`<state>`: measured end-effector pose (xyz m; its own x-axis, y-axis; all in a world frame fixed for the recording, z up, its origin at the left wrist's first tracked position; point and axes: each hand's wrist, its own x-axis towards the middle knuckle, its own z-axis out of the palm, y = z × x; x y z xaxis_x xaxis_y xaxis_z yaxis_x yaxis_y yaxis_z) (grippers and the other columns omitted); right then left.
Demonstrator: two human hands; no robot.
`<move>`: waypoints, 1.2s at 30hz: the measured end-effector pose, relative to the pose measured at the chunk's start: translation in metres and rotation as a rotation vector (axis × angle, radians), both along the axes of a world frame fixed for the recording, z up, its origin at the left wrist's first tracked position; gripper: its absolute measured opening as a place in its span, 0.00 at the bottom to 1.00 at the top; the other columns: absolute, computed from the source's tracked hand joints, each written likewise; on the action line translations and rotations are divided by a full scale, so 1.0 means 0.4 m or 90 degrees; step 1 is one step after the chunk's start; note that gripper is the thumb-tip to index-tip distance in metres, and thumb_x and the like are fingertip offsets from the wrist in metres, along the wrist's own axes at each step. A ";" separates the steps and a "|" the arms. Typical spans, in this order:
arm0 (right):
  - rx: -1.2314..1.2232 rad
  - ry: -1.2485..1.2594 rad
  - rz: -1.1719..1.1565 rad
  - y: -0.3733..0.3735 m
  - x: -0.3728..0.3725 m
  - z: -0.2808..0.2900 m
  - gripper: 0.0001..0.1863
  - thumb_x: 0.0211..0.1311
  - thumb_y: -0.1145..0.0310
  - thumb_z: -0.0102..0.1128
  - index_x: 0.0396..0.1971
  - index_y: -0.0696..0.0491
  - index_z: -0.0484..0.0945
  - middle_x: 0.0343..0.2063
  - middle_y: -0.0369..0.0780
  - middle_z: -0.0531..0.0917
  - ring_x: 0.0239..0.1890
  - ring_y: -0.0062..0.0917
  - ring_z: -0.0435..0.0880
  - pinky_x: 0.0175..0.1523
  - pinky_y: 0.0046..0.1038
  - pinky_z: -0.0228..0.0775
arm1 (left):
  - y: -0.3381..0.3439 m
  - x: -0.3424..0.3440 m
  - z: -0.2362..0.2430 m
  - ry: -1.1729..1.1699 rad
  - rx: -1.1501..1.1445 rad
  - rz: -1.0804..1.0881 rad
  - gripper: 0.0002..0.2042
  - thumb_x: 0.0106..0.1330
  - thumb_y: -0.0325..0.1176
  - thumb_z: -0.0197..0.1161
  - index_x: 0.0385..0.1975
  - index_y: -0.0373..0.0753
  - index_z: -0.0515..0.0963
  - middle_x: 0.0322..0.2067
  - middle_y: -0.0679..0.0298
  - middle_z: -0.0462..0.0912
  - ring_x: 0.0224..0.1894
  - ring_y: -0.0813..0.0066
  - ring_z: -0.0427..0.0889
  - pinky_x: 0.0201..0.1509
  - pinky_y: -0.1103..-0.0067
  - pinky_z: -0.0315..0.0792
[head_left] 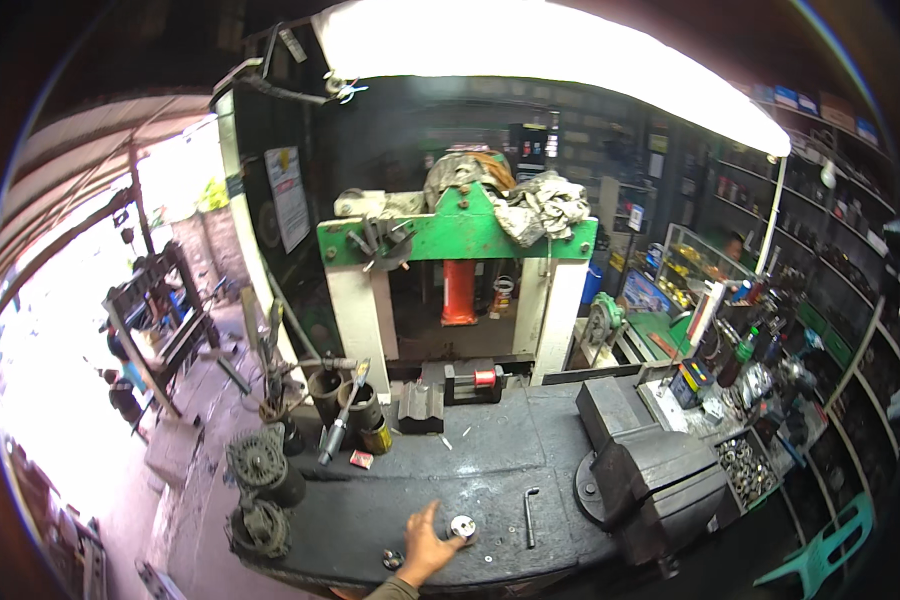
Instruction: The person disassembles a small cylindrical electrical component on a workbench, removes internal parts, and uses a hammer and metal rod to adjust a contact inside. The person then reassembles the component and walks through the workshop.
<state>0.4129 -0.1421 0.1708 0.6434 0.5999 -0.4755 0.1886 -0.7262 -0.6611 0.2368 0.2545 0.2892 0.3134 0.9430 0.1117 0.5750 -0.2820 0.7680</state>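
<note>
My left hand (425,540) reaches over the dark steel bench (510,450) from the lower edge, fingers apart. Its thumb tip is at the side of a silver cylindrical part (462,530); whether it touches cannot be told. A small dark part (392,558) lies left of the hand, beside my wrist. A steel tool with a bent end (530,517) lies to the right of the silver part. My right hand is out of view.
A black vise (670,480) and a tray of nuts (745,465) stand right, alternators (258,465) and tool cans (325,400) left. Behind are a green-and-white press (390,240), shelves (820,220) and a partly hidden person (730,248).
</note>
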 end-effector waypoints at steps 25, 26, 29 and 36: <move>-0.127 0.020 -0.215 0.084 -0.081 0.076 0.23 0.74 0.56 0.68 0.56 0.61 0.87 0.51 0.56 0.90 0.55 0.48 0.89 0.61 0.44 0.78 | 1.360 0.448 0.664 -1.154 -0.495 -0.094 0.17 0.78 0.53 0.69 0.45 0.44 0.82 0.39 0.68 0.88 0.39 0.71 0.84 0.46 0.68 0.81; -0.132 0.022 -0.242 0.076 -0.096 0.073 0.23 0.74 0.57 0.68 0.56 0.61 0.87 0.51 0.56 0.90 0.55 0.49 0.88 0.61 0.44 0.78 | 1.375 0.451 0.659 -1.161 -0.515 -0.092 0.16 0.78 0.52 0.68 0.42 0.44 0.83 0.37 0.69 0.88 0.38 0.72 0.84 0.45 0.69 0.82; -0.152 0.025 -0.316 0.005 -0.155 0.064 0.23 0.75 0.58 0.67 0.58 0.61 0.86 0.51 0.56 0.89 0.55 0.50 0.88 0.62 0.45 0.78 | 1.401 0.444 0.645 -1.239 -0.490 -0.223 0.11 0.79 0.43 0.68 0.36 0.44 0.83 0.31 0.68 0.86 0.32 0.74 0.85 0.38 0.73 0.84; -0.188 -0.013 0.027 0.132 0.021 0.197 0.35 0.73 0.37 0.63 0.61 0.55 0.87 0.56 0.50 0.90 0.62 0.47 0.87 0.68 0.45 0.77 | 1.129 0.447 0.552 -0.870 -0.241 -0.142 0.07 0.80 0.38 0.68 0.42 0.42 0.85 0.37 0.70 0.84 0.39 0.79 0.79 0.45 0.76 0.74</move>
<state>0.4212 -0.0891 0.2494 0.6319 0.4646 -0.6204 0.2348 -0.8776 -0.4180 0.4156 0.7063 0.5101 0.3101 0.9298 0.1983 -0.6897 0.0765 0.7200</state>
